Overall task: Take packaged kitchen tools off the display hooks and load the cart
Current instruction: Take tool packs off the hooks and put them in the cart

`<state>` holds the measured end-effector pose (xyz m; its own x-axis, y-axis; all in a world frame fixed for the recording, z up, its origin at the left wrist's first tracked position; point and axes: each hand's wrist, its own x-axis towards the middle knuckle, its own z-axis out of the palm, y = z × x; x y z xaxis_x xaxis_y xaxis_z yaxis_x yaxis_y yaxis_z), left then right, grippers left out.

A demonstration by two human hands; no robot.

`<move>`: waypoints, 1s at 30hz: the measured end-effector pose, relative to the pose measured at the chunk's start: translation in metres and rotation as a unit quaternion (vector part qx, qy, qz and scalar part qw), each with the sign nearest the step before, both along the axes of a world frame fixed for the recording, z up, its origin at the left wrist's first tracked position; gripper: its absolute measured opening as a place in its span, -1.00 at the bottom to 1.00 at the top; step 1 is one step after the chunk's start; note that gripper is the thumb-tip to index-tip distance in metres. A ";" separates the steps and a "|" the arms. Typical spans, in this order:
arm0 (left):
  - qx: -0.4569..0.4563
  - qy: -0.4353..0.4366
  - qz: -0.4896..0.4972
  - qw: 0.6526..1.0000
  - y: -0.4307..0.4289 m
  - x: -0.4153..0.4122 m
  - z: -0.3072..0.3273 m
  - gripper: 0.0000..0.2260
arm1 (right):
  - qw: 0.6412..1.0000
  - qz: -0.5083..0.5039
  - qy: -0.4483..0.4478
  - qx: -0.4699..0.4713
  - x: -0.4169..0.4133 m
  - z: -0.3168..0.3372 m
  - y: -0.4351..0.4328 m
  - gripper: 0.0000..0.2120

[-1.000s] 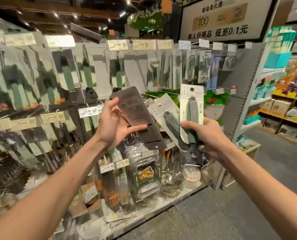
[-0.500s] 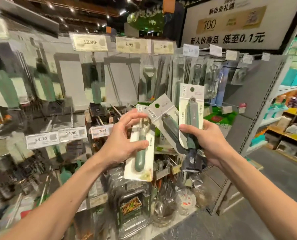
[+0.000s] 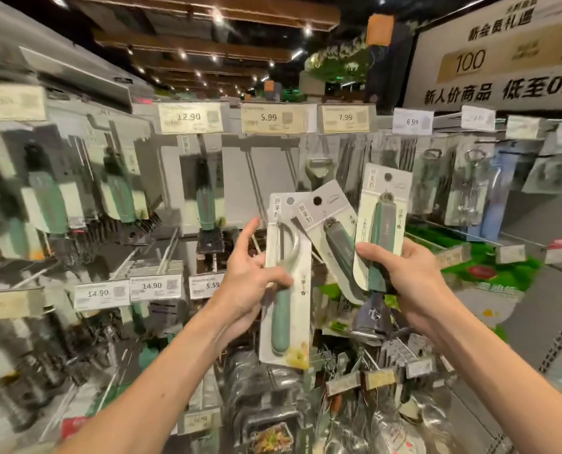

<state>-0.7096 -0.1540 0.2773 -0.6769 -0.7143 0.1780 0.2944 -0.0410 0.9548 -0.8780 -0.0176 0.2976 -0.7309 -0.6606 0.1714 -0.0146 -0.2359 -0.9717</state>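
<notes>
Two hands hold packs below the yellow 7.99 price tag point(image 3: 344, 118). The left hand point(image 3: 247, 283) pinches a white card with a green-handled peeler point(image 3: 286, 290). The right hand point(image 3: 407, 280) grips two white cards with green tools point(image 3: 384, 208).

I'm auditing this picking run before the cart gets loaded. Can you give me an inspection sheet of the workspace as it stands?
surface: display wall with hooks, price tags along the rails; no cart in view.
job's things: peeler pack, tilted pack and upright pack, all off the hooks and in hand.
clutter: more hanging tools; clear packs crowded low down, blurred.
grips: left hand pinches the peeler pack; right hand holds the tilted and upright packs together.
cables: nothing seen.
surroundings: promotional sign at upper right, ceiling lights.
</notes>
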 end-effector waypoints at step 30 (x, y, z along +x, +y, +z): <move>-0.347 -0.149 0.175 0.909 0.030 -0.213 0.086 -0.46 | 0.999 -0.023 0.003 -0.046 -0.221 0.025 0.041 -0.66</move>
